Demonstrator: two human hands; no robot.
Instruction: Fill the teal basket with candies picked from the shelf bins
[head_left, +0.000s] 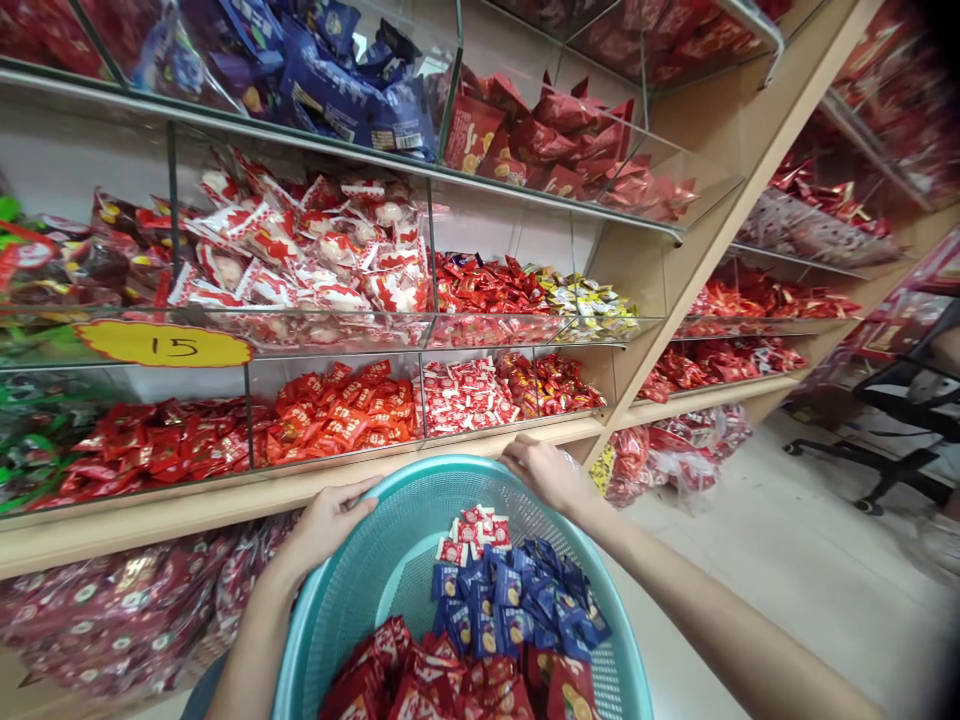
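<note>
A round teal plastic basket (pixel 298 650) with mesh sides is tilted towards me below the shelf edge. My left hand (pixel 330 525) is closed on its left rim, thumb over the top. On the far right of the rim, my right hand (pixel 541 472) is closed with its fingers curled over the edge, close to the wooden shelf front. Inside the basket lie blue candy packets (pixel 517 600), a small heap of red-and-white wrapped candies (pixel 476 532) and larger red packets (pixel 435 685) nearest to me.
Clear-fronted shelves hold orange-red candies (pixel 341 415), small red-and-white candies (pixel 466 395), white-and-red packets (pixel 315 245) and blue bags (pixel 360 95). A yellow tag (pixel 165 345) reads 15. Bagged goods (pixel 667 455) lie on the floor, with a wheeled chair (pixel 892 430) at right.
</note>
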